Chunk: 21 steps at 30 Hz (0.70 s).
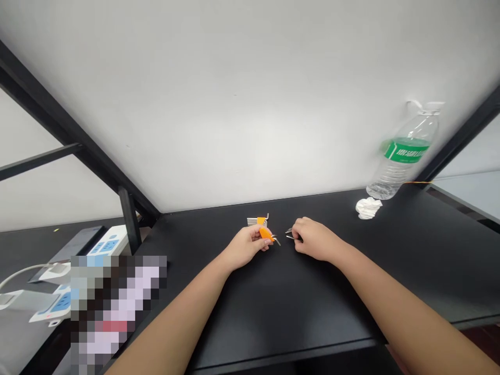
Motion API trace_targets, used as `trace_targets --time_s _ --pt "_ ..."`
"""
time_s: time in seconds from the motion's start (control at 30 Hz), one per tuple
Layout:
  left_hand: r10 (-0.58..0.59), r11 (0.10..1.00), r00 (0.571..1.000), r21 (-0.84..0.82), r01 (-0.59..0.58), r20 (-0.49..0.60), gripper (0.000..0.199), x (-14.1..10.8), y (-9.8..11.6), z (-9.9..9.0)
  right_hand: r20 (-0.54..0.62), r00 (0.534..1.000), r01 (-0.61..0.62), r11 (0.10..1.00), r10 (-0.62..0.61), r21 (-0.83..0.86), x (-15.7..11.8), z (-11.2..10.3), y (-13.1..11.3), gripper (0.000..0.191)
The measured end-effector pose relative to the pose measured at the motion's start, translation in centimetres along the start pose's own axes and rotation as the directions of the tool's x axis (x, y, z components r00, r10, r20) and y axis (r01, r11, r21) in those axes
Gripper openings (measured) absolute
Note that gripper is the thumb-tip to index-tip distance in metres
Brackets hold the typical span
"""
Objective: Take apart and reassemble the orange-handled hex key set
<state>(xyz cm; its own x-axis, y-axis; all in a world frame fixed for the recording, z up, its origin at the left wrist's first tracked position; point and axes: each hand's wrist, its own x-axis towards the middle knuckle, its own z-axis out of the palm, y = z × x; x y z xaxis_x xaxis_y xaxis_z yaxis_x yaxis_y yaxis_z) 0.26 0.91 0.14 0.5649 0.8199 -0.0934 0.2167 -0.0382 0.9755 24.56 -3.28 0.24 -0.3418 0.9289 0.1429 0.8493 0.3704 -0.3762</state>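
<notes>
My left hand [250, 244] is closed around an orange hex key holder [266, 235], from which a bent metal key or two stick out to the right. Just behind it on the black tabletop lies a second orange holder with a row of silver hex keys [261, 221]. To the right, my right hand [310, 238] pinches near the table surface. Thin metal hex keys [289, 237] show at its fingertips; which of them it grips and which lie on the table is hard to make out.
A clear plastic bottle with a green label [408, 150] stands at the back right by the wall, with crumpled white tissue [368, 208] before it. White power strips [58, 307] with plugs lie at left, past a black metal frame [130, 219]. The black table [281, 317] ends near me.
</notes>
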Motion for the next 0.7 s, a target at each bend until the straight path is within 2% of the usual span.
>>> trace_targets --time_s 0.07,0.13,0.23,0.3,0.47,0.7 --pt "-0.016 1.000 1.000 0.005 0.016 0.021 0.019 -0.03 0.04 -0.07 -0.022 0.999 0.031 0.993 -0.029 0.113 -0.11 -0.28 -0.18 0.013" --pt "-0.020 1.000 0.999 0.017 0.020 0.038 0.020 -0.06 0.05 -0.12 -0.074 0.991 0.121 0.972 -0.108 0.201 -0.14 -0.53 -0.41 0.011" --pt "-0.011 0.999 0.998 0.046 0.008 0.063 0.022 -0.14 0.17 -0.17 -0.153 0.959 0.272 0.930 -0.240 0.246 -0.09 -0.62 -0.72 0.011" --pt "-0.013 0.998 0.997 0.060 0.009 0.080 0.023 -0.23 0.34 -0.19 -0.175 0.943 0.321 0.911 -0.283 0.257 -0.05 -0.46 -0.83 0.012" --pt "-0.018 0.995 0.993 0.097 0.006 0.115 0.023 -0.39 0.49 -0.25 -0.168 0.933 0.354 0.897 -0.319 0.263 -0.20 -0.18 -0.96 0.018" --pt "-0.009 0.999 0.994 0.043 0.004 0.109 0.023 -0.30 0.28 -0.24 -0.159 0.951 0.301 0.905 -0.264 0.300 -0.53 -0.65 -0.93 0.024"
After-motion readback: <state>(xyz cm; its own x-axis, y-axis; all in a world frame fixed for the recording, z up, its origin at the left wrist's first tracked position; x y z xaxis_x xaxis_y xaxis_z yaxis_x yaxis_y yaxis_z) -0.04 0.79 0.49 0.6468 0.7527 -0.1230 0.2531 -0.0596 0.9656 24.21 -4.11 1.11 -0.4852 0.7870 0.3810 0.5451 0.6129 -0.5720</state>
